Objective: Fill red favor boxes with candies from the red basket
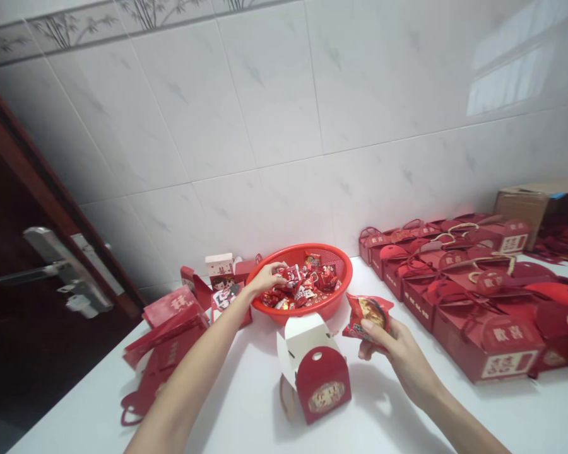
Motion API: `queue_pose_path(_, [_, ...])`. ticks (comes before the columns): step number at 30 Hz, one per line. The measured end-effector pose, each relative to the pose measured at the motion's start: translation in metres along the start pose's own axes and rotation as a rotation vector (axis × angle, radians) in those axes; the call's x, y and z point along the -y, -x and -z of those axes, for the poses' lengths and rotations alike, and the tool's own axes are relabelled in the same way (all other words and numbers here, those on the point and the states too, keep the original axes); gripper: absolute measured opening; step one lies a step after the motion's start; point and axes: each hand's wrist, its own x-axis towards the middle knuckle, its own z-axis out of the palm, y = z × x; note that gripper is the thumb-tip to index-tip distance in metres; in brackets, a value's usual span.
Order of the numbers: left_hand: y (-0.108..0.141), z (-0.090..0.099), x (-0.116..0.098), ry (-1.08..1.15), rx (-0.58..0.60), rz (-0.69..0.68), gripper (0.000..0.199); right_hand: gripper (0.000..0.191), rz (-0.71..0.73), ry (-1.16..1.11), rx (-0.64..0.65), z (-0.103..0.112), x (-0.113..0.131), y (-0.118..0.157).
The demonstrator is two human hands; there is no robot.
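Note:
My right hand (390,343) grips a red snack packet (370,311) with a food picture on it, held above the table to the right of an open gift box. My left hand (267,279) reaches into the red plastic basket (300,248), its fingers closed on a red wrapped candy (291,276); the fingertips are partly hidden. Many wrapped candies (307,293) fill the basket around it. In front of the basket the red gift box (324,384) stands upright, its white-lined flaps up and a rope handle (286,397) hanging at its left side.
Rows of closed red gift boxes (487,334) cover the right side. Behind them is a brown cardboard box (520,205). Flat red boxes (170,353) and small printed boxes (224,293) lie at the left. A tiled wall (284,139) backs the white table (246,403).

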Motion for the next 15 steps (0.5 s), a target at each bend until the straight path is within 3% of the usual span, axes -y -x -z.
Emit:
queue_pose_path(5, [-0.005, 0.001, 0.002, -0.118, -0.157, -0.003, 0.061, 0.05, -0.002, 0.038, 0.0, 0.002, -0.002, -0.002])
queue_pose_path(7, [-0.005, 0.005, 0.003, -0.198, -0.168, 0.001, 0.058, 0.051, -0.006, 0.06, -0.011, 0.002, -0.002, -0.002])
queue_pose_path(9, [-0.004, 0.009, 0.003, -0.28, -0.1, 0.013, 0.05, 0.051, -0.012, 0.076, -0.017, 0.002, -0.003, -0.001])
queue_pose_path(12, [-0.002, 0.012, 0.005, -0.41, 0.094, 0.041, 0.034, 0.049, -0.015, 0.096, -0.008, 0.001, -0.004, 0.0])
queue_pose_path(15, [-0.002, 0.008, 0.006, -0.542, 0.272, 0.087, 0.031, 0.048, -0.018, 0.109, 0.001, 0.001, -0.004, 0.001])
